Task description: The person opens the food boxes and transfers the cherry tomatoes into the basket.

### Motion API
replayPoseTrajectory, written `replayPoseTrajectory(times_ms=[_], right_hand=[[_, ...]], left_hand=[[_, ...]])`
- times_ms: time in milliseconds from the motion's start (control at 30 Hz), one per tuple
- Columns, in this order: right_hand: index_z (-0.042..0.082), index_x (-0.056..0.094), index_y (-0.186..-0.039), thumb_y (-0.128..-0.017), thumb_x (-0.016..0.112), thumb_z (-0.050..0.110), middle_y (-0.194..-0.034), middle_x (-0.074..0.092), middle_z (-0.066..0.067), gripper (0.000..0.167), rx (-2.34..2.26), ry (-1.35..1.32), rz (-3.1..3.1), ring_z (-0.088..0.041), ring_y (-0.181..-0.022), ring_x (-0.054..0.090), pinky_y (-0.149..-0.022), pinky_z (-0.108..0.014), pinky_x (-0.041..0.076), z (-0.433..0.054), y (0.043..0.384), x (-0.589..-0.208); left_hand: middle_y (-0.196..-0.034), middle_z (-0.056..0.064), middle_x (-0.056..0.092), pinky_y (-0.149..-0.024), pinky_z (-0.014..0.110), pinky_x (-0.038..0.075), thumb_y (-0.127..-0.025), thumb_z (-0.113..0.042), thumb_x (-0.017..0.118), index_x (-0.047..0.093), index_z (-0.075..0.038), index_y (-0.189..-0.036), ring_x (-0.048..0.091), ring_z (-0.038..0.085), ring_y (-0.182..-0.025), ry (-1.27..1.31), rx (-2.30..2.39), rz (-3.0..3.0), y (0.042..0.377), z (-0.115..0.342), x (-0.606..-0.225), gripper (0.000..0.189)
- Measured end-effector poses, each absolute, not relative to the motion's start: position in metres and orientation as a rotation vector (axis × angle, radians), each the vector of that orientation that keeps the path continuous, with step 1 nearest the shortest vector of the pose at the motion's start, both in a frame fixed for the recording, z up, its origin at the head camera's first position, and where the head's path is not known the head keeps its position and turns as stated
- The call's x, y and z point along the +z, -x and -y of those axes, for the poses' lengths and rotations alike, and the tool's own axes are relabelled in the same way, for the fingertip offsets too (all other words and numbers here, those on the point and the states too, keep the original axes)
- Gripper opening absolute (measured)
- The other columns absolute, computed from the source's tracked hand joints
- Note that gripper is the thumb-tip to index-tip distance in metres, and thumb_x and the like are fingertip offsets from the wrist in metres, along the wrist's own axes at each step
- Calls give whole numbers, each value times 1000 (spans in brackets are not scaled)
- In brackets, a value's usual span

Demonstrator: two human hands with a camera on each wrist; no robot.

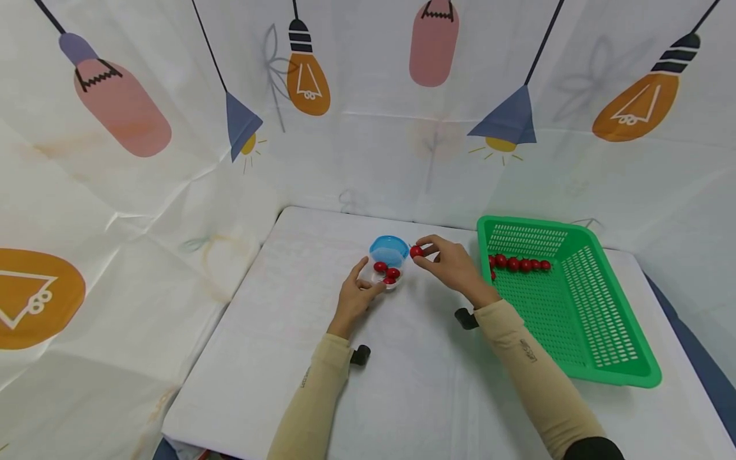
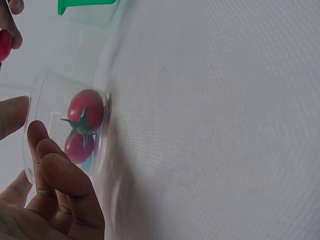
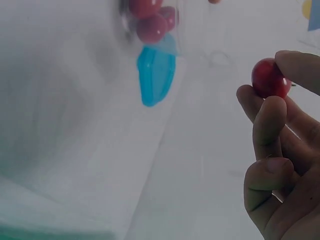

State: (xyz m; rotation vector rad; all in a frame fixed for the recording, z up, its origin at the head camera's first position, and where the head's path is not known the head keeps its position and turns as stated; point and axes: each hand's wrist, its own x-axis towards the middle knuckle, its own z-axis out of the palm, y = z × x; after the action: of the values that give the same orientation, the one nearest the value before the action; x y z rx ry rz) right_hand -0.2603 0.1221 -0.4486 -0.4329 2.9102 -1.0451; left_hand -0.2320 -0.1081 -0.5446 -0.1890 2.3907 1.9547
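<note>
My left hand (image 1: 353, 299) holds the side of a small clear plastic cup (image 2: 47, 92), thumb and fingertips at its rim. Inside lie several red cherry tomatoes (image 1: 393, 273); one in the left wrist view shows a green star-shaped stem. A blue lid (image 1: 389, 250) lies tipped back at the cup's far side. To the right of the lid, my right hand (image 1: 451, 263) pinches a single cherry tomato (image 3: 270, 78) between thumb and fingertips. That tomato is up in the air, apart from the cup.
A green plastic basket (image 1: 627, 306) with slotted walls stands on the right, several cherry tomatoes (image 1: 526, 265) lined up near its far left corner. White cloth covers the table (image 1: 276, 319). Behind it hangs a white curtain (image 1: 368, 153) printed with lamps and bulbs.
</note>
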Motion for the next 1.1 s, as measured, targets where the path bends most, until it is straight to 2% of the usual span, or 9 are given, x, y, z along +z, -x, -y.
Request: replayPoseTrajectory(times_ms=[167,467,633,833,933,1100], right_hand=[[14,59,-131,-96,71,34,-118,71,-12,42,-1097,388,-2896,-27,-90,60,-69,-37,51,-137,257,-443],[17,61,-130,-94,71,45,-119,71,-9,47,-1124,342,-2974,-23,-87,60,-66,-37,49,-169,250,-434],[17,60,-132,-95,69,46,-121,70,-10,48,-1147,323,-2989,-24,-92,60,-68,-38,50,-185,247,-424],[15,58,-134,-94,69,46,-124,68,-13,51,-1191,278,-2947,-27,-88,60,-58,-37,51,-209,245,-417],[12,57,-135,-95,69,47,-126,67,-16,54,-1182,253,-2948,-28,-89,60,-60,-36,50,-222,245,-414],[9,57,-136,-96,65,51,-128,65,-20,59,-1139,208,-2993,-33,-103,62,-67,-36,49,-246,247,-417]], left_hand=[[-77,5,64,-54,27,46,-85,-25,81,44,-28,-154,52,15,-60,189,1953,-2390,232,109,-545,79],[-78,5,63,-55,27,46,-84,-26,80,43,-30,-154,53,15,-60,201,1948,-2378,231,109,-545,79],[-78,5,63,-54,27,45,-84,-25,80,43,-31,-154,52,15,-60,214,1953,-2366,231,109,-544,79],[-77,4,63,-54,26,45,-85,-24,80,44,-30,-154,52,14,-59,203,1953,-2374,231,108,-543,79],[-77,4,63,-54,26,45,-85,-24,80,44,-31,-154,52,14,-59,196,1948,-2377,232,108,-544,78],[-78,4,64,-54,26,45,-86,-24,80,43,-31,-154,52,14,-59,189,1941,-2386,232,108,-545,78]])
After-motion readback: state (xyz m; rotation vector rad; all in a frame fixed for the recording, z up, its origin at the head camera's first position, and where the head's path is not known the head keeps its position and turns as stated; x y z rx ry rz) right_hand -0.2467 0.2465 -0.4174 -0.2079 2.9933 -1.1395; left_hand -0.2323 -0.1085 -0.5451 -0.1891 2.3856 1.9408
